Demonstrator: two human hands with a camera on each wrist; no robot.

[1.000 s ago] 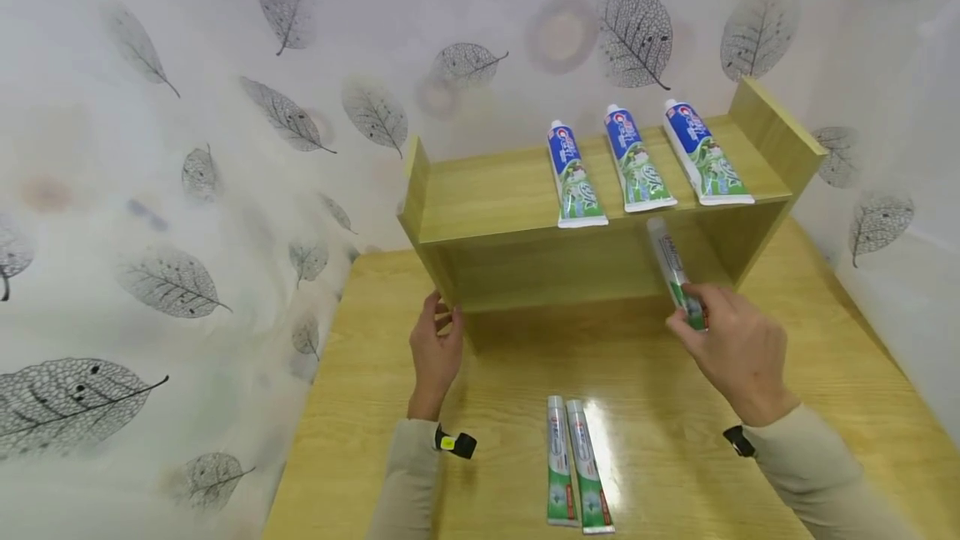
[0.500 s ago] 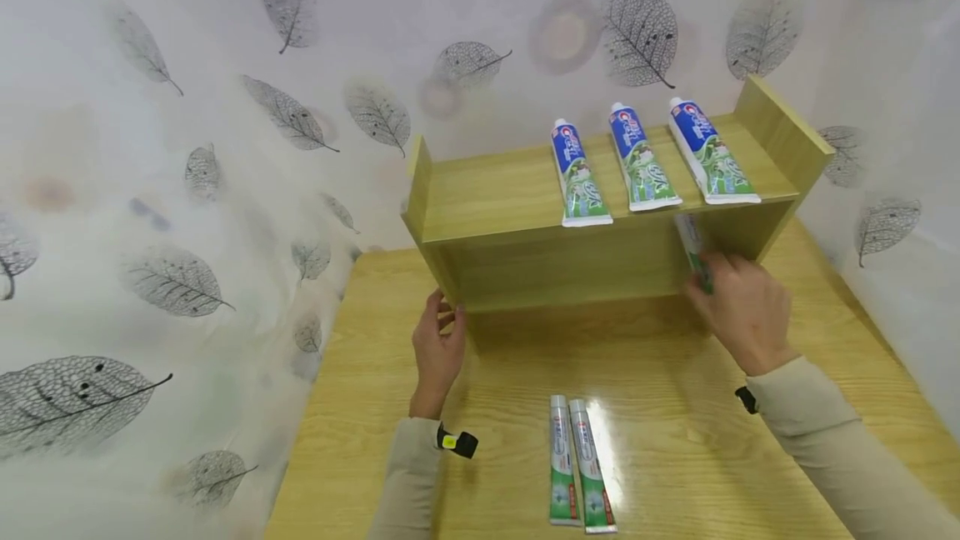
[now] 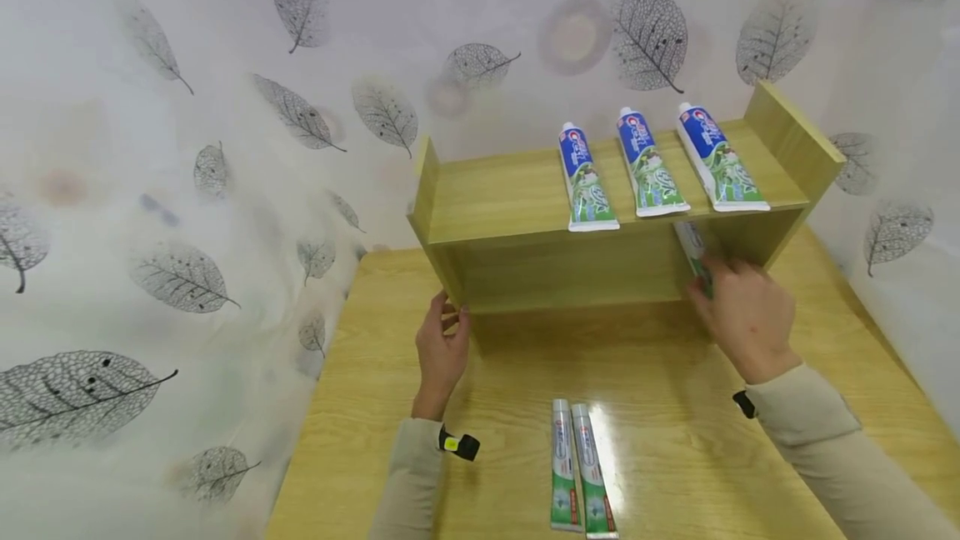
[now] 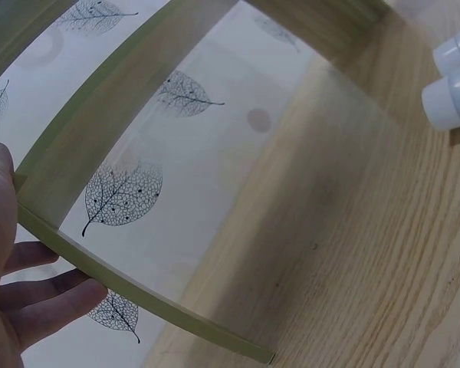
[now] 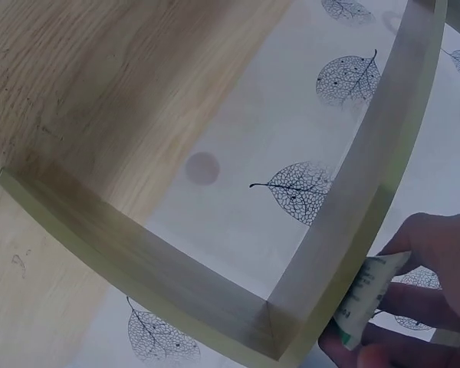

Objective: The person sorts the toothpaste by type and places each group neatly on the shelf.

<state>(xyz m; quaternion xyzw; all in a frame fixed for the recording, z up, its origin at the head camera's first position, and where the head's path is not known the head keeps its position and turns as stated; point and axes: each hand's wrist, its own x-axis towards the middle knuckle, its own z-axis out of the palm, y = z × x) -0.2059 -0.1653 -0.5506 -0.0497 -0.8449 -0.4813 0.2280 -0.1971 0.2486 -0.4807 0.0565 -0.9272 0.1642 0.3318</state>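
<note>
A wooden two-tier shelf [image 3: 487,194] stands on the table. My right hand [image 3: 750,315] holds the flat end of a toothpaste tube [image 3: 691,242] at the right part of the lower tier; the capped end is hidden under the upper board. In the right wrist view, the tube's crimped end [image 5: 363,302] juts past the board's edge between thumb and fingers. On the left, my left hand [image 3: 441,348] grips the shelf's side panel [image 4: 149,295], thumb on one side and fingers on the other. Three blue-and-green toothpaste tubes [image 3: 651,169] lie side by side on the upper tier.
Two white-and-green toothpaste tubes [image 3: 564,465] lie nearly parallel on the wooden table [image 3: 360,407], in front of the shelf and between the arms. A leaf-patterned wall covering [image 3: 247,240] rises behind and beside the table.
My right hand has moved forward and slightly right, carrying the toothpaste tube from in front of the shelf into the lower tier. My left hand stays on the side panel.
</note>
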